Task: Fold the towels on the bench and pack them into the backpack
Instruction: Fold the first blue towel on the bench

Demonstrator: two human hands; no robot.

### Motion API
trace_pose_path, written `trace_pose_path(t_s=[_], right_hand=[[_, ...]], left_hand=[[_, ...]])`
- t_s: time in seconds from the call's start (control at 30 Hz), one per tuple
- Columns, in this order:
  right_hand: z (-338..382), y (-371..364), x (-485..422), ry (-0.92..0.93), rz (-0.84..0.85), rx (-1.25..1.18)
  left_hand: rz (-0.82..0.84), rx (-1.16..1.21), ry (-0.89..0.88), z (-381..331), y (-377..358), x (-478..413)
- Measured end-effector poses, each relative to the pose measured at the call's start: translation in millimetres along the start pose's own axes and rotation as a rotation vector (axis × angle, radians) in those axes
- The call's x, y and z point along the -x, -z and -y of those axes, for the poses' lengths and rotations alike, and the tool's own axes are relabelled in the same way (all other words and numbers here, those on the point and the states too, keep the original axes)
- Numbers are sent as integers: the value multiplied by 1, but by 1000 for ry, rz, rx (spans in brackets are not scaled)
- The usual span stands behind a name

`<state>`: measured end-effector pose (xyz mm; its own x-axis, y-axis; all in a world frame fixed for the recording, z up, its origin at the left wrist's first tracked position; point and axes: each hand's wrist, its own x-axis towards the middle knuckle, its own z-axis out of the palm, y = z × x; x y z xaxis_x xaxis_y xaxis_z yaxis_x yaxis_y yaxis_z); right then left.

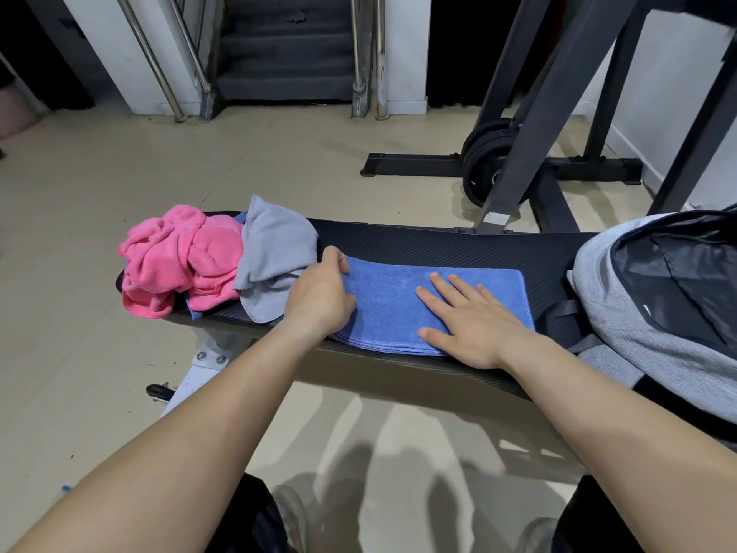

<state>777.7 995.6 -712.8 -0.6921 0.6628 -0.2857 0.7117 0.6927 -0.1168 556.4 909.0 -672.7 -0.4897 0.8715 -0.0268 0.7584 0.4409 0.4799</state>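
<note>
A blue towel (393, 301) lies folded flat across the middle of the black bench (438, 245). My left hand (319, 293) pinches the towel's left edge with curled fingers. My right hand (470, 317) presses flat on its right half, fingers straight and spread. A crumpled pink towel (179, 261) and a rumpled grey towel (275, 253) are piled on the bench's left end, with a bit of another blue cloth under them. The grey backpack (622, 309) lies at the bench's right end, its top unzipped and dark lining showing.
A black rack frame (538, 125) with weight plates (486, 161) stands behind the bench on the right. Stairs (287, 53) with metal handrails rise at the back. The floor is beige tile (99, 185). The bench's white leg (203, 365) sits below its left end.
</note>
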Motion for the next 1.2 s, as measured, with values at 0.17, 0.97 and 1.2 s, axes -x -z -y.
trace_pose_path(t_s=[0.17, 0.97, 1.2], right_hand=[[19, -4, -4, -68, -4, -22], [-42, 24, 23, -223, -140, -119], [-54, 14, 29, -231, 21, -161]], left_hand=[[-56, 107, -53, 5, 5, -11], [-10, 61, -394, -76, -29, 8], [94, -83, -438, -98, -61, 23]])
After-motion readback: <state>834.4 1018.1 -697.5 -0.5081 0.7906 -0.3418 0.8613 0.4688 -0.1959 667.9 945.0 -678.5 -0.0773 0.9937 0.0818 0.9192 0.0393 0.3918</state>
